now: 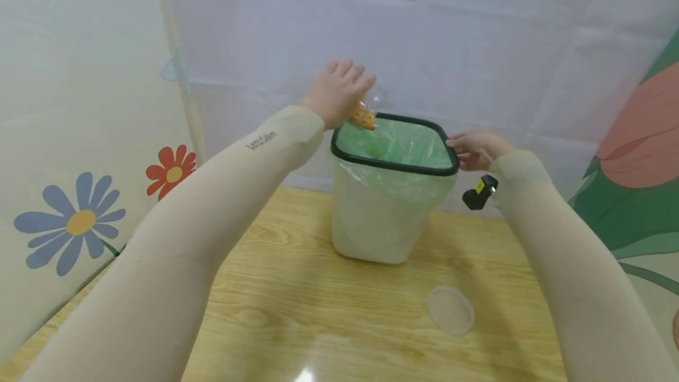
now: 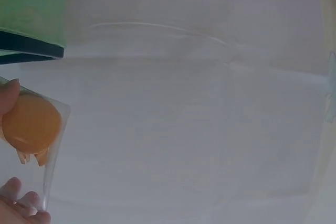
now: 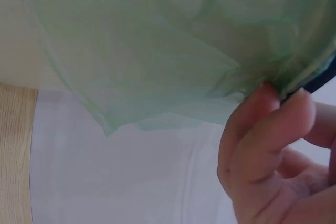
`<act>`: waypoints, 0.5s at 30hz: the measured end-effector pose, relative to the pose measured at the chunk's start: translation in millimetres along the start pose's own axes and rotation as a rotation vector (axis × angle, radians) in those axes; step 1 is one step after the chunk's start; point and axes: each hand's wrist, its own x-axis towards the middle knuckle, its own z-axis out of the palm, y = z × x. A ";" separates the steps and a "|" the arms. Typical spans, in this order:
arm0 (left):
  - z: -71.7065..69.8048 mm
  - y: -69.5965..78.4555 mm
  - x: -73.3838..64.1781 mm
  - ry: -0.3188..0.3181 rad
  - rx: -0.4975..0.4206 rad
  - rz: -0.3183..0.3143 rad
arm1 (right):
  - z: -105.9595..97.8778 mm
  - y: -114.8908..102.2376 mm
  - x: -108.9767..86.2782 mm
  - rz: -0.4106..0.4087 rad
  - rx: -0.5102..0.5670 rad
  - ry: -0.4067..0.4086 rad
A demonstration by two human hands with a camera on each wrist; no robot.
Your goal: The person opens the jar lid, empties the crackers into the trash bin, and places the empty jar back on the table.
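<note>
A white trash bin (image 1: 373, 220) stands on the table, lined with a green bag (image 1: 405, 143) under a black rim (image 1: 392, 165). My left hand (image 1: 339, 92) grips a clear plastic cup (image 2: 58, 129), tipped with its mouth toward the bin's left side. Orange pieces (image 1: 362, 115) are inside the cup, and one round orange piece (image 2: 32, 123) shows through its wall in the left wrist view. At the bin's right corner my right hand (image 1: 480, 147) pinches the rim and the liner's edge, the bag's loose fold hanging beside the fingers.
A round clear lid (image 1: 450, 310) lies on the wooden table (image 1: 318, 311) in front of the bin. White cloth (image 1: 477, 34) hangs close behind. Flower-printed panels stand at left and right. A black and yellow device (image 1: 480, 192) sits at my right wrist.
</note>
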 end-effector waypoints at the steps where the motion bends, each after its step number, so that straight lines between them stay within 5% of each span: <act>1: -0.1 0.3 0.1 -0.001 0.001 0.002 | 0.3 -0.1 0.0 -0.002 -0.001 0.003; 15: -4.2 2.5 1.5 -0.021 -0.001 0.017 | -2.4 0.4 0.4 -0.018 -0.034 -0.011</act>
